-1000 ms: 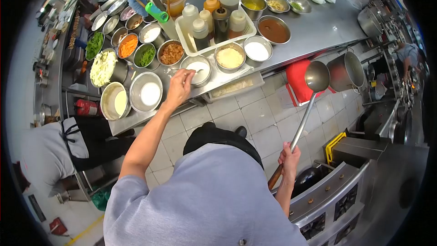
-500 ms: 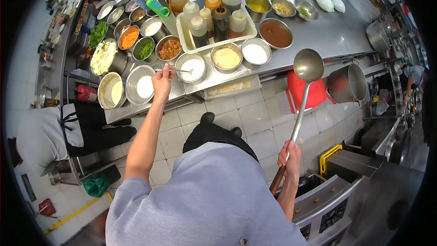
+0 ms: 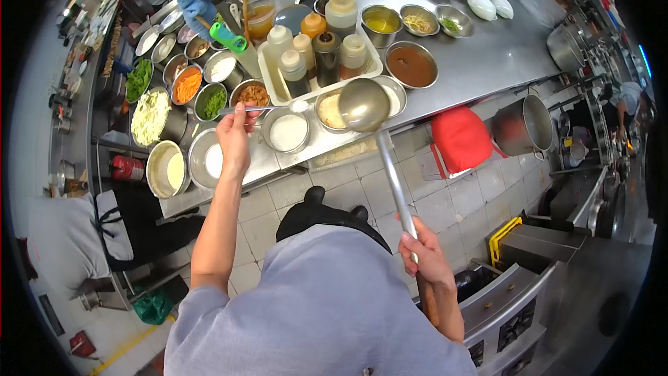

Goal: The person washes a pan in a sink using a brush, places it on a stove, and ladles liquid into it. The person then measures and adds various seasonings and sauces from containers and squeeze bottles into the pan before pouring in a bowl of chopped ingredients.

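Note:
My left hand (image 3: 235, 143) is closed around the handle of a spoon (image 3: 264, 108). White powder is heaped on the spoon's tip, just above the rim of a steel bowl of white powder (image 3: 288, 132). My right hand (image 3: 426, 254) grips the long handle of a big steel ladle (image 3: 365, 106). The ladle's bowl hangs over a bowl of pale yellow grains (image 3: 329, 113) and partly covers another bowl of white powder (image 3: 395, 101). Whether the ladle holds anything I cannot make out.
A white basket (image 3: 266, 69) of squeeze bottles stands behind the bowls. Shredded carrot (image 3: 187, 88), cut cabbage (image 3: 149, 117) and brown sauce (image 3: 412, 65) sit nearby. A red bundle (image 3: 459, 141) and a deep pot (image 3: 522, 125) are right; a co-worker (image 3: 69, 237) bends at left.
The ladle has swung left, from beyond the counter's edge to over the bowls. The spoon has lifted out of the white powder with some on it.

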A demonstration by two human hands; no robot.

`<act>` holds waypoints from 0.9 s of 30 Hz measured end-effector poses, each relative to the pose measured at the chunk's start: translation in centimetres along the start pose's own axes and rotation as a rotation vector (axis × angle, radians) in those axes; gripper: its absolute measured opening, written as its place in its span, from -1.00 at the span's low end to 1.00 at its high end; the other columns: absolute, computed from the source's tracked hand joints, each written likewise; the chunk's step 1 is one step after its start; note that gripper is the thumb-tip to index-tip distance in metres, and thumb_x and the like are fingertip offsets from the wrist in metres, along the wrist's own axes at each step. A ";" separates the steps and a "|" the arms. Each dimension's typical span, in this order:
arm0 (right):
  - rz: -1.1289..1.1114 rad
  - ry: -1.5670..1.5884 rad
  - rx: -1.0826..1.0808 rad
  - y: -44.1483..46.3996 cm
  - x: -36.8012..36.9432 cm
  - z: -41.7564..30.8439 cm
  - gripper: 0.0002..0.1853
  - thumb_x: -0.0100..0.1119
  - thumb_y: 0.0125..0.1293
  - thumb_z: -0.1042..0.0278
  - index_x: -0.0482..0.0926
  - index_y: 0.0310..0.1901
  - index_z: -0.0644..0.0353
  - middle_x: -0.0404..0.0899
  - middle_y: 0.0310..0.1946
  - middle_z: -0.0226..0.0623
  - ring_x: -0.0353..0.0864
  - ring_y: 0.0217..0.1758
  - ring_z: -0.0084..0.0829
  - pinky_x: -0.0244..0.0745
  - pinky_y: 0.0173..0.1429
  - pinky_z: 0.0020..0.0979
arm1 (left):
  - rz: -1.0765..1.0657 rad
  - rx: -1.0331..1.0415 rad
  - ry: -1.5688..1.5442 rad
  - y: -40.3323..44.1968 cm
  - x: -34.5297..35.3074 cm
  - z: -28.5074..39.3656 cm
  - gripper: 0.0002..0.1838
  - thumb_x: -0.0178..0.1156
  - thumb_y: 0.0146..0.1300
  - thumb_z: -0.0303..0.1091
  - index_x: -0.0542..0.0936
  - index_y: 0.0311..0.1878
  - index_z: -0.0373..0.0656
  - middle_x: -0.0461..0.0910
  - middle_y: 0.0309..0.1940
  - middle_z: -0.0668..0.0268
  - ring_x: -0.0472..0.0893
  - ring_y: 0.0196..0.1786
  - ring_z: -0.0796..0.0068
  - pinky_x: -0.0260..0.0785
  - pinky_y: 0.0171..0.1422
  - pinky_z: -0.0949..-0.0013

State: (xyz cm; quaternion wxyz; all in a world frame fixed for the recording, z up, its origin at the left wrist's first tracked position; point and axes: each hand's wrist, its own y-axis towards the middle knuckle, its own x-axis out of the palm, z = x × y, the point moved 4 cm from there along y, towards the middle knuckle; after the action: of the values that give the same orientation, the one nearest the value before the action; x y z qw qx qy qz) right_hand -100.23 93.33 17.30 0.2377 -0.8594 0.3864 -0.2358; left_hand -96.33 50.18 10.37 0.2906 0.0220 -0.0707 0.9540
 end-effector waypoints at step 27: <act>0.265 0.235 -0.075 -2.1 -1.3 3.3 -0.57 -0.05 0.51 0.35 0.27 0.36 0.19 0.30 -0.56 -0.47 0.22 -0.75 -0.69 0.20 -0.69 -0.56 | -0.378 0.494 0.543 0.2 12.7 -4.6 -0.73 0.11 0.44 -0.32 0.67 -0.12 -0.35 0.70 -0.25 0.08 0.63 -0.23 0.26 0.45 -0.09 0.28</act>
State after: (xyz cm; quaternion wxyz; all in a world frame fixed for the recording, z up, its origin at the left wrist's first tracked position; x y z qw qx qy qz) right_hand -97.95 96.30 15.69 0.1877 -0.7759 0.5298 -0.2865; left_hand -107.02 57.67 6.80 0.4548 -0.1488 0.2451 0.8432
